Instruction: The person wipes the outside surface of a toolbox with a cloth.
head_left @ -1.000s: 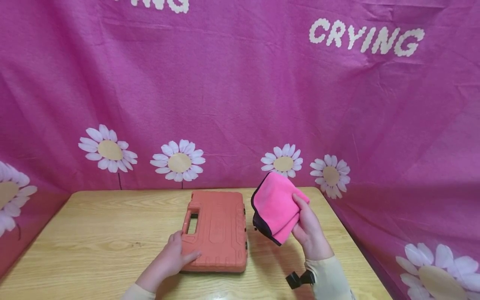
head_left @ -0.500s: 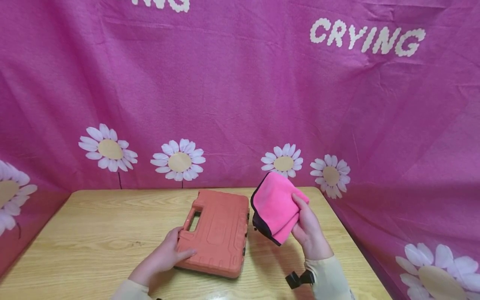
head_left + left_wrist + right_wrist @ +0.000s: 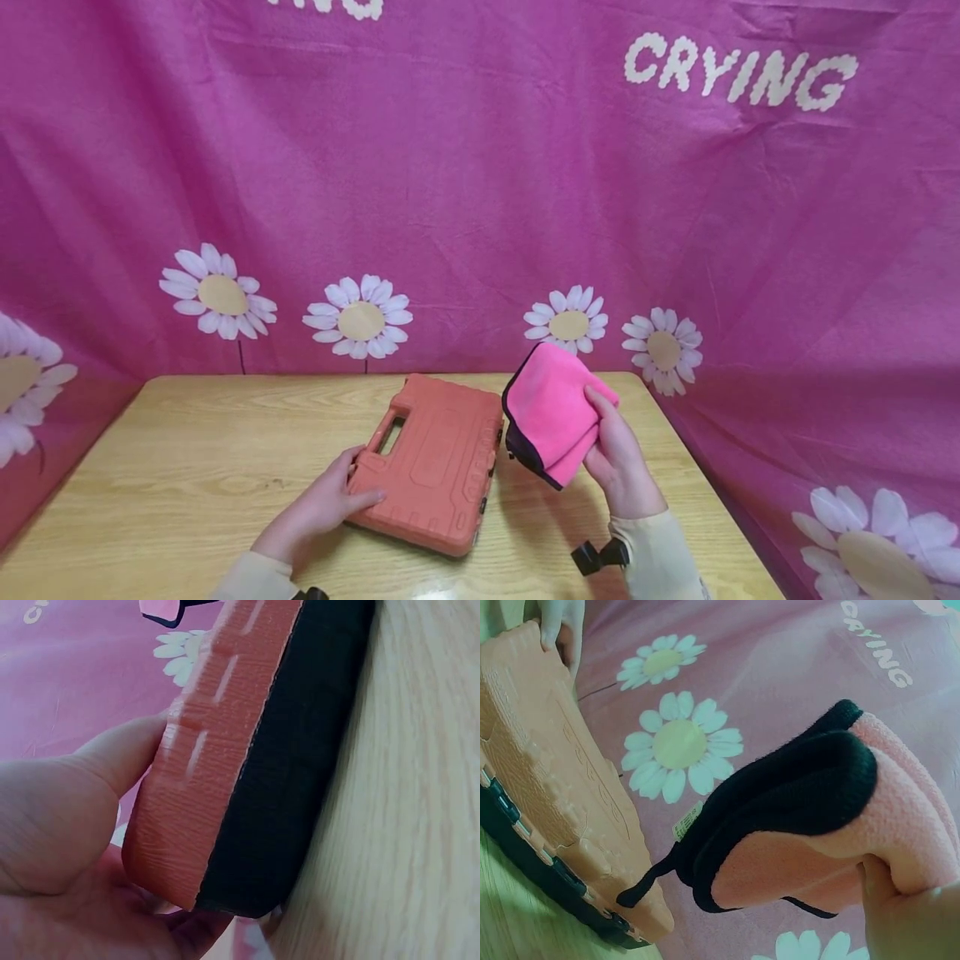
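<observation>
An orange-red plastic tool case (image 3: pixel 438 467) with a black lower half (image 3: pixel 277 765) lies turned at an angle on the table, its carrying handle on the left and black clasps (image 3: pixel 570 877) along the right side. My left hand (image 3: pixel 322 500) grips its near left corner, thumb on the top face and fingers around the edge. To the right, my right hand (image 3: pixel 618 467) pinches a folded pink cloth (image 3: pixel 551 408) with black edging, thumb on top and the other fingers mostly hidden. The cloth is up in the air, a dark loop (image 3: pixel 649 885) and a small pale tag (image 3: pixel 686 821) hanging off it.
The wooden table (image 3: pixel 210 467) carries the case. Behind it and along both sides hangs a magenta curtain (image 3: pixel 465 183) printed with daisies and lettering. A black wrist camera mount (image 3: pixel 600 557) sits on the right sleeve.
My left hand has turned the case clockwise on the table, its far end swinging right toward the cloth, and has moved slightly left. My right hand with the cloth stays in place.
</observation>
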Motion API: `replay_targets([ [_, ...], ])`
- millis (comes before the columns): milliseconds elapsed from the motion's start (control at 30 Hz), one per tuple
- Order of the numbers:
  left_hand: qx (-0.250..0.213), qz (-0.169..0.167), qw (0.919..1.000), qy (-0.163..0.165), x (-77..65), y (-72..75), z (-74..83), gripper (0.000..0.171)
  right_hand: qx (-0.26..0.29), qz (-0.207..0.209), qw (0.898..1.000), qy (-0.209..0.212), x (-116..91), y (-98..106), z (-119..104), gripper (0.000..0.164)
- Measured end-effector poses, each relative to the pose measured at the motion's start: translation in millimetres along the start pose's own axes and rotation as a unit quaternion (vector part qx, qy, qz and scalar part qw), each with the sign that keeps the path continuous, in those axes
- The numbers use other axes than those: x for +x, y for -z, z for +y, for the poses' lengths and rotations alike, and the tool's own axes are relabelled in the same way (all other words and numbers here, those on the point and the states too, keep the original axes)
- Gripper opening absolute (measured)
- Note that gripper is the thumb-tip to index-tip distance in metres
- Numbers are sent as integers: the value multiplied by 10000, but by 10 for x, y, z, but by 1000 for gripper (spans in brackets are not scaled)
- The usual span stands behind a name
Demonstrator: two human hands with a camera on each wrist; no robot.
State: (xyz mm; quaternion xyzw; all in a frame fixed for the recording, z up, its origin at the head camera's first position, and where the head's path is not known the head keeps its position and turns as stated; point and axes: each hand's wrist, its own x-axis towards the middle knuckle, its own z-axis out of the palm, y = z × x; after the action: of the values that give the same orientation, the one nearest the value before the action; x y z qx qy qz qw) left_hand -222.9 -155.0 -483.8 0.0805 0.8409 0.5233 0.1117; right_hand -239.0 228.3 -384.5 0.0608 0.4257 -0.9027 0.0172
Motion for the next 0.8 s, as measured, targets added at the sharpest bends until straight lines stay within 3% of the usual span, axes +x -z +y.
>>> replay_targets([
  [200,40,132,9999,-63,6,47,-2,87,4,-98,9999,43,-14,8,12,16],
  [567,177,354,9988,-301,-24,116,-8,76,-51,92,9999,-66,20,5,11,16],
  [700,675,413,9967,-194,-58,99,55,80,-29,97,9999,-85,21,3,8,16],
  [800,1316,629,9893,32,-101,42,141,85,-60,123,9999,-73,21,-4,5,15],
])
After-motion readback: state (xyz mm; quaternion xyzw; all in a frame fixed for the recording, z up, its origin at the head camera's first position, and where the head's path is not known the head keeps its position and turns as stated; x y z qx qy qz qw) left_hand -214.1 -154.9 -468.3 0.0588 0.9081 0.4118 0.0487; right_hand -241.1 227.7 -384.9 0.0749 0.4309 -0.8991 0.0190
